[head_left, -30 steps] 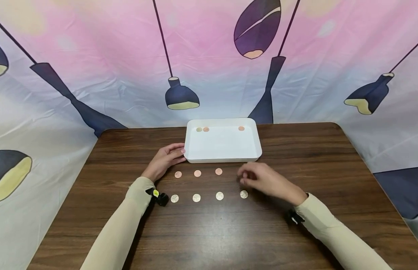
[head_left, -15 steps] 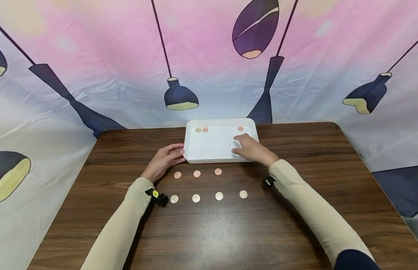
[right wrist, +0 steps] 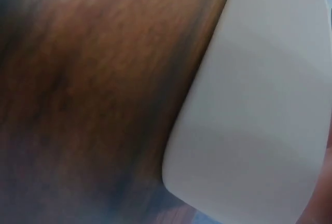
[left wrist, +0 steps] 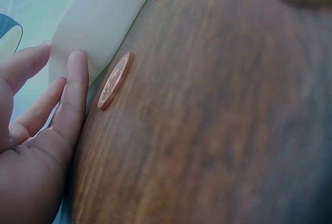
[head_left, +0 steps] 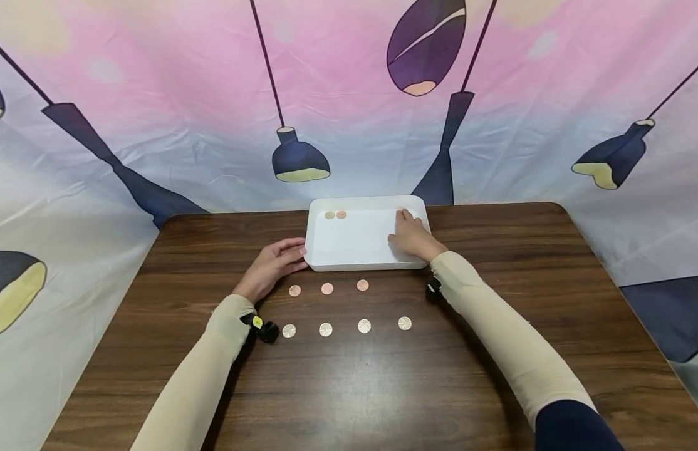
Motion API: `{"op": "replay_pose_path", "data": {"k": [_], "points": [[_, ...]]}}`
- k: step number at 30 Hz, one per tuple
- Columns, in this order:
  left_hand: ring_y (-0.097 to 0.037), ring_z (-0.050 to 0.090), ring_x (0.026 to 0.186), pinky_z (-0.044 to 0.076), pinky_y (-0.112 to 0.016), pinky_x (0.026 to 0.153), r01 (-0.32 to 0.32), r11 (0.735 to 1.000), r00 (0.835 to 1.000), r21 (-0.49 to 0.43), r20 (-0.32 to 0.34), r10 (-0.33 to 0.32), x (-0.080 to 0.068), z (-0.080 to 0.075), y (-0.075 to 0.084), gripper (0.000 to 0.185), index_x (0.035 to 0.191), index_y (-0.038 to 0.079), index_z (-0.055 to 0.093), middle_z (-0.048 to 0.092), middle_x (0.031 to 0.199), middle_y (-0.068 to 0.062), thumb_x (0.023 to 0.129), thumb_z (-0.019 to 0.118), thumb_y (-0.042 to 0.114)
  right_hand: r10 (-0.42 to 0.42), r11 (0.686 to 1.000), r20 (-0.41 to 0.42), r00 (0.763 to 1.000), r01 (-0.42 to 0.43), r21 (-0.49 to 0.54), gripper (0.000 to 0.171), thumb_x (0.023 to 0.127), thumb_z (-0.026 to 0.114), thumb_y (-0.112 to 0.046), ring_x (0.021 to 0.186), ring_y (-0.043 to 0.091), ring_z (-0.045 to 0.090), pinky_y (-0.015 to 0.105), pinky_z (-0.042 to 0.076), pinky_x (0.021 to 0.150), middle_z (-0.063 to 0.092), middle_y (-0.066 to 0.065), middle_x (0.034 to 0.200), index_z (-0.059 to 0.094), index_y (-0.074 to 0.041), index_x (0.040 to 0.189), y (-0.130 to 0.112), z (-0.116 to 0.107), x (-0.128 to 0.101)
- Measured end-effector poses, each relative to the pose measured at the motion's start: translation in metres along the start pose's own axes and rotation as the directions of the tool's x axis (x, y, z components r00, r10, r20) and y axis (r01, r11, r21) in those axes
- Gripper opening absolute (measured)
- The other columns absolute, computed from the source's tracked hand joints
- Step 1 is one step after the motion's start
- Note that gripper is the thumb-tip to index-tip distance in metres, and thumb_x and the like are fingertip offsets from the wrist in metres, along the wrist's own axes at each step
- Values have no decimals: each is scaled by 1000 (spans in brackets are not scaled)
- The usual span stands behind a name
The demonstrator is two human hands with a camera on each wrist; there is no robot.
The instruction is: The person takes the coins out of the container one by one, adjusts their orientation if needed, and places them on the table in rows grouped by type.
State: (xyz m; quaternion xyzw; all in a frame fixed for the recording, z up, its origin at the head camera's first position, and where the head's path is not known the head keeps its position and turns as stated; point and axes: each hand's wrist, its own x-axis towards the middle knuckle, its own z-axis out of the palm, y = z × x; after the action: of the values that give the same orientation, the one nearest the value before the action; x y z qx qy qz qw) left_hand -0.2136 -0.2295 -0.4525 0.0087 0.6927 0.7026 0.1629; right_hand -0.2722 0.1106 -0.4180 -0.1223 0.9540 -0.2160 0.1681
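Observation:
A shallow white tray (head_left: 354, 244) lies at the back of the table. My left hand (head_left: 272, 266) rests against its left side, fingers nearly straight; the left wrist view shows the fingertips (left wrist: 78, 60) touching the tray wall. My right hand (head_left: 413, 238) reaches over the tray's right part. Its fingertips lie on a copper coin (head_left: 402, 210) near the back, mostly covered, while the thumb stands apart. Inside the tray's back left, a pale gold coin (head_left: 329, 215) and a copper coin (head_left: 341, 214) sit side by side. The right wrist view shows mainly the tray's outer wall (right wrist: 249, 105).
In front of the tray, three copper coins (head_left: 327, 289) form a row on the brown wooden table (head_left: 349, 401). A second row of several pale coins (head_left: 364, 326) lies closer to me. Behind the table hangs a printed cloth (head_left: 213, 138).
My right hand has moved from above the table, right of the copper row, forward into the tray, and its fingers now cover most of the right-hand copper coin. My left hand stays put.

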Motion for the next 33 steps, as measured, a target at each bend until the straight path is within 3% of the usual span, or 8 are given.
{"op": "replay_pose_path", "data": {"k": [6,15,23,28,33], "points": [[-13,66,117,60,-29,100,4,1000,1000,1,-2,-4,-1,0,0,57,155,-4,45,49,154,-25,107,66,17,-29,1000,15,999,29,-11,70,110,45,-25,152,52,23,58,28,127,11,22,174,16,9,165,0,3,-2],[-13,65,118,60,-29,100,8,1000,1000,2,-8,-8,-1,-1,0,56,155,-3,45,49,154,-24,107,65,17,-143,987,-32,989,140,-74,58,109,50,-25,146,52,36,61,37,121,32,22,167,40,5,159,-9,8,-7],[-13,65,118,59,-30,101,-3,1000,1000,0,-5,3,1,0,1,54,154,-4,46,50,153,-24,108,65,16,-278,960,-34,960,279,22,51,109,58,-19,144,47,41,56,37,121,45,24,159,50,2,155,-17,12,-8],[-13,65,118,59,-30,101,4,1000,1000,-5,-14,-4,1,0,0,54,154,-4,46,50,153,-24,107,65,15,-311,948,-45,949,314,62,46,109,57,-18,142,46,43,57,41,118,48,22,157,55,-1,152,-16,16,-5],[-14,65,119,59,-30,101,3,1000,1000,-2,-14,-3,1,0,0,53,154,-3,47,50,152,-23,107,65,16,-299,929,-119,947,317,191,33,107,54,-7,125,38,58,49,50,107,60,23,137,66,1,137,-13,18,-2]]}}
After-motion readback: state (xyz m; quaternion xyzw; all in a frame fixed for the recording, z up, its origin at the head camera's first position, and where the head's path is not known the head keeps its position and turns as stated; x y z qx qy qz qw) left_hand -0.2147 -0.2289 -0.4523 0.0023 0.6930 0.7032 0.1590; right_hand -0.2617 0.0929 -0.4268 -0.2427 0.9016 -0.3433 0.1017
